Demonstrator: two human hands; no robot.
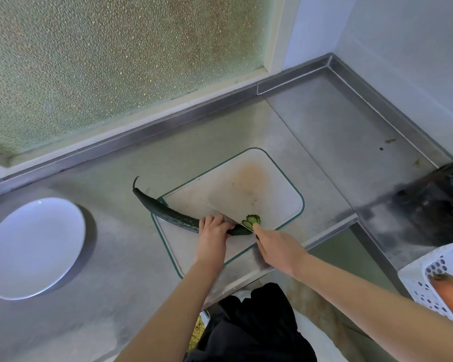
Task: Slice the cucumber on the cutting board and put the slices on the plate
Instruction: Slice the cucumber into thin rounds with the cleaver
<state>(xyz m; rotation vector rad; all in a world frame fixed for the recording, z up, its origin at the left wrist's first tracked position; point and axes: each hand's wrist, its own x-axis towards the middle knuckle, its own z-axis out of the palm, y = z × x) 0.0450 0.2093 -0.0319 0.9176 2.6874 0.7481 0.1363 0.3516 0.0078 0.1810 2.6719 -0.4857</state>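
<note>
Head view, the only one. Long, curved, dark green cucumber (168,212) lying on the white rectangular plastic cutting board (272,184) with the green rim. Long axis running from the board's near middle out over its left edge, with the thin tail end reaching past the board's far-left corner above the steel tabletop (115,257).

Left hand (212,231) set on the cucumber just left of the cut end, fingers (215,220) curled over the top and pressing it down onto the board. Right hand (277,246) over the board's near edge, wrapped round the dark handle of a broad steel cleaver (225,214), one finger stretched forward against the blade. Blade standing across the cucumber's axis at the cut end, just right of the left knuckles.

Small fan of pale green round slices (251,220) on the board, at the blade's right side. White round ceramic plate (34,246) well to the left of the board, holding nothing, nearer the left hand than the right.

By the look of it, slicing only just under way, with most of the length uncut. Next cut calls for the left fingers to creep leftward along the axis, away from the edge, and for the blade to follow the same way. Worth care: knuckles and blade nearly touching.
</note>
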